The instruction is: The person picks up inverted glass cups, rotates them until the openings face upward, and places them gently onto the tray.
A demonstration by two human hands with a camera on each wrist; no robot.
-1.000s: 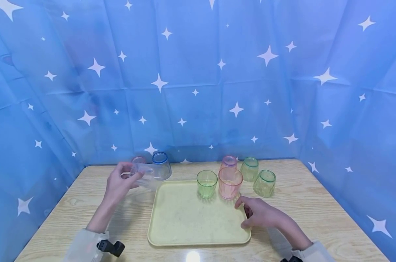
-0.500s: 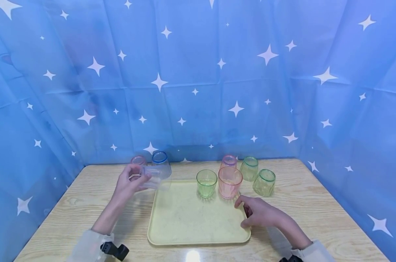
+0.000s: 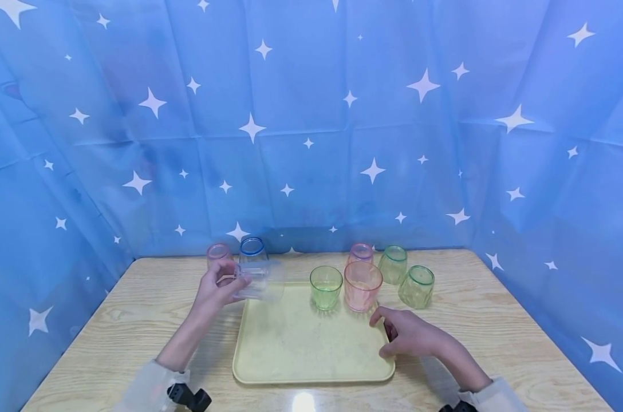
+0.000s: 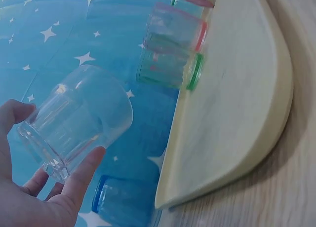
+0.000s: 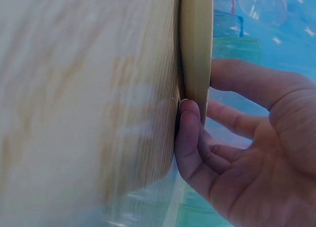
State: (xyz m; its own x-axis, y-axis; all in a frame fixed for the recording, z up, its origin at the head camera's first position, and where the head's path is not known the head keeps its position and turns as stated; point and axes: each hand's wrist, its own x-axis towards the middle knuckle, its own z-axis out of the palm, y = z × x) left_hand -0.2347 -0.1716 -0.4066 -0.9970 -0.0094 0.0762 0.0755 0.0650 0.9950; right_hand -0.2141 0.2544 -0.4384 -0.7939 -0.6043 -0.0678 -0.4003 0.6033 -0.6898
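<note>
My left hand (image 3: 220, 290) grips a clear glass (image 4: 86, 116) near its base, thumb on one side and fingers on the other. The glass lies tilted on its side in the air, mouth to the right, over the back left corner of the pale yellow tray (image 3: 311, 349). At the tray's right edge my right hand (image 3: 408, 335) pinches the rim, with fingertips at the underside in the right wrist view. A green glass (image 3: 326, 290) and a pink glass (image 3: 363, 290) stand upright side by side at the back right of the tray.
Behind my left hand are an upturned blue-rimmed glass (image 3: 253, 249) and a pink-rimmed glass (image 3: 219, 252). Beyond the tray's back right corner stand a pink-violet glass (image 3: 360, 254) and two upturned green glasses (image 3: 416, 290). A blue starry curtain (image 3: 311, 126) borders the wooden table (image 3: 497, 343).
My left hand has carried the clear glass rightward, from beside the tray to over its back left corner. The right hand has stayed at the tray's edge.
</note>
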